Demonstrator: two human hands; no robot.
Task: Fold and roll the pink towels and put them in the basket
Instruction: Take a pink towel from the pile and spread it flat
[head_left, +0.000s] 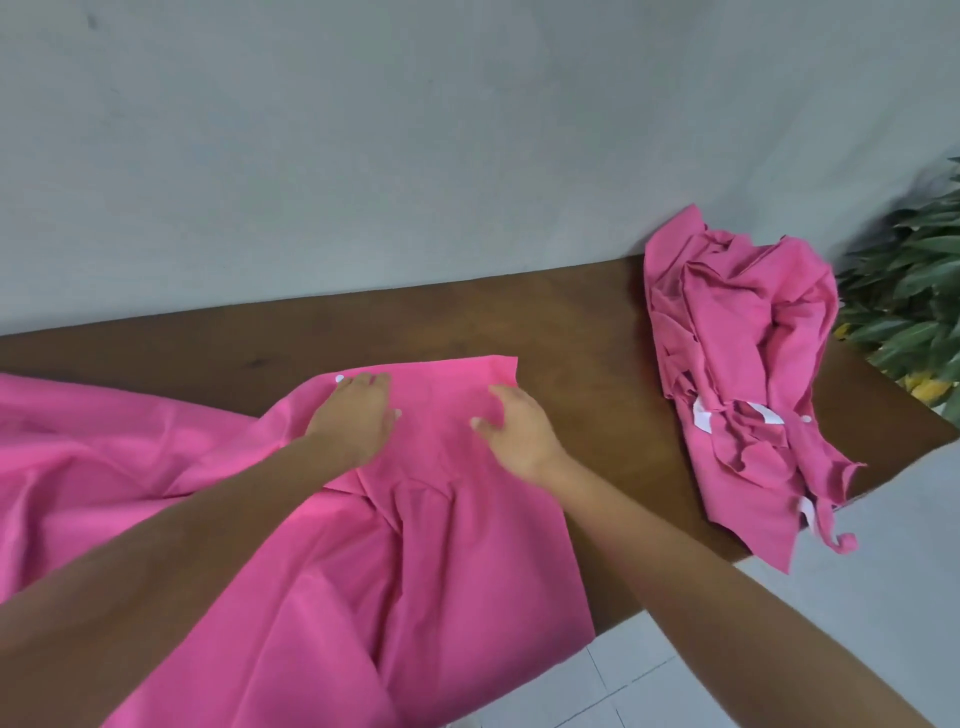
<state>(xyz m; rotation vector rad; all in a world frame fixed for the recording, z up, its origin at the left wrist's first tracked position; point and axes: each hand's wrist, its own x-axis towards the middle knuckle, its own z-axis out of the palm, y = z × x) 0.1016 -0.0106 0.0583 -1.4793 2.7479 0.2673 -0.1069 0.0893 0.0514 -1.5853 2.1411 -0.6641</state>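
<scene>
The brown bench (571, 322) runs across the middle of the frame. Over its lower left lies the pink towel (441, 545) I am working on, spread so I can fold it. At the right edge waits a crumpled heap of pink towels (743, 364). My left hand (358, 415) and right hand (514, 431) press flat near the towel's far edge, each grip wide and holding nothing, to smooth it. I see no basket.
</scene>
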